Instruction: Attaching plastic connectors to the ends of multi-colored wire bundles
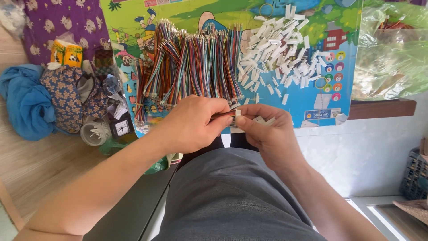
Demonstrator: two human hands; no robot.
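My left hand [192,122] pinches the end of a small bunch of coloured wires [224,115] between thumb and fingers. My right hand [266,131] meets it, holding a small white plastic connector [237,113] at the wire tips, with a few more white connectors [263,120] tucked in its palm. Both hands hover over my lap in grey trousers [232,201]. Just beyond them lies a big spread of multicoloured wires [191,62] and a heap of white connectors [285,49] on a colourful picture mat [339,27].
Left of the mat sit a blue cloth [22,100], a flowered pouch [67,98], a small clock [121,128], a round tub of cotton swabs [93,132] and yellow cartons [66,52]. A green plastic bag [392,49] lies right. A dark basket [417,174] stands far right.
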